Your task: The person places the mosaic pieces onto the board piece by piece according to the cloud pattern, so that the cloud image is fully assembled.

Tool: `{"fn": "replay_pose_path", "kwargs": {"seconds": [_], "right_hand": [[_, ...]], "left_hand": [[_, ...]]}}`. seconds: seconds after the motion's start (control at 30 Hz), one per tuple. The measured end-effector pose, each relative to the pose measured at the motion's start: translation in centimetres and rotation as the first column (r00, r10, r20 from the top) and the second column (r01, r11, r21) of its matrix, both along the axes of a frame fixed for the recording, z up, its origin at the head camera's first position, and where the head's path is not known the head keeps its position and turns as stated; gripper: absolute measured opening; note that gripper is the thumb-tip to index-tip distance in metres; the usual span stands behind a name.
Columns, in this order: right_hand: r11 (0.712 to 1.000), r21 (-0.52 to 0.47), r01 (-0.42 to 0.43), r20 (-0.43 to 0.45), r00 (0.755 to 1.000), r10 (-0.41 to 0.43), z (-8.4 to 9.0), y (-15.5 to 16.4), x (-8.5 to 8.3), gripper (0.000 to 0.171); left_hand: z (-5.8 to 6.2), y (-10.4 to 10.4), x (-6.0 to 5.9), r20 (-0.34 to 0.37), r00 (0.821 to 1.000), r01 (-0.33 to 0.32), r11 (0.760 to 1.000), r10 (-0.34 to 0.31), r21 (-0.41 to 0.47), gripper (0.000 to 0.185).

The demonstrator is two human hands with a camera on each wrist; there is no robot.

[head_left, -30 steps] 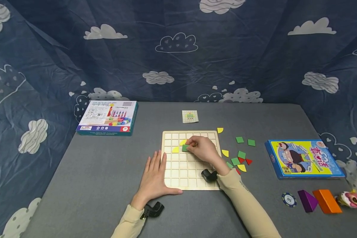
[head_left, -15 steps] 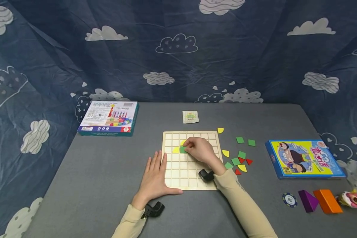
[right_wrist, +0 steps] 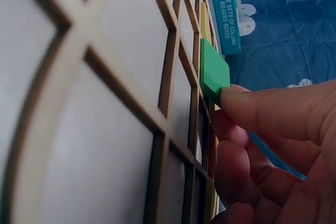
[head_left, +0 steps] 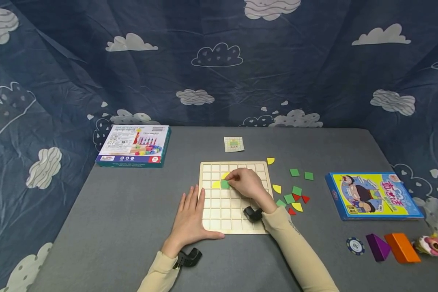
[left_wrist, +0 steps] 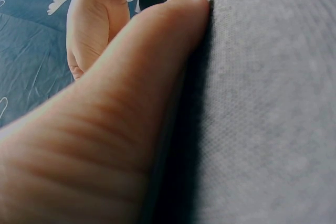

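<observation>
A wooden grid board (head_left: 211,213) lies on the grey table. My left hand (head_left: 190,221) rests at its near left corner, fingers straight along the left edge and thumb along the front edge. With thumb and fingertips, my right hand (head_left: 247,182) pinches a green square tile (right_wrist: 212,69) over the grid; in the right wrist view the tile tilts and stands partly above the slats. Left of that tile sits a yellow quarter-circle tile (head_left: 215,185). Another yellow tile (head_left: 225,175) lies behind it, partly hidden by my right hand.
Behind the board lies a small pattern card (head_left: 234,144). Loose green, yellow and red tiles (head_left: 297,190) lie to its right. A blue-yellow box (head_left: 376,194), poker chip (head_left: 355,246), purple block (head_left: 378,246), orange block (head_left: 402,247) and figurine (head_left: 433,245) stand further right; another box (head_left: 133,146) is back left.
My right hand has moved slightly left and down with the green tile, bringing it to the cell beside the yellow tile. My left hand stays in place.
</observation>
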State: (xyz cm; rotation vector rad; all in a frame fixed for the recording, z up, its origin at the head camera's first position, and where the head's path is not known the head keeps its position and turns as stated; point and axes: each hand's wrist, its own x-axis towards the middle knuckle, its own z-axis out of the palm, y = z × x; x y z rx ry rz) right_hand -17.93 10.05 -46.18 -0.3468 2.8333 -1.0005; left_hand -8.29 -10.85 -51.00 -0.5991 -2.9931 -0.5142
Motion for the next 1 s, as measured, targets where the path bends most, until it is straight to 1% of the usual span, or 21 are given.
{"fn": "replay_pose_path", "kwargs": {"seconds": [0.17, 0.4, 0.6, 1.0], "right_hand": [[1.000, 0.000, -0.017, 0.010, 1.000, 0.017, 0.18, 0.07, -0.10, 0.004], [1.000, 0.010, -0.007, 0.023, 1.000, 0.007, 0.07, -0.03, -0.11, 0.004], [1.000, 0.010, 0.000, 0.012, 1.000, 0.000, 0.04, -0.05, -0.19, 0.004], [1.000, 0.028, 0.009, 0.009, 1.000, -0.009, 0.09, 0.07, -0.06, 0.004]], "left_hand": [[0.05, -0.02, -0.07, 0.000, 1.000, -0.002, 1.000, 0.002, 0.005, 0.139], [-0.17, -0.04, 0.02, -0.025, 1.000, 0.008, 1.000, -0.008, 0.002, 0.138], [-0.23, -0.05, -0.03, -0.042, 0.999, 0.011, 1.000, -0.010, 0.017, 0.138], [-0.08, -0.08, -0.06, -0.001, 1.000, 0.005, 1.000, -0.005, 0.004, 0.139]]}}
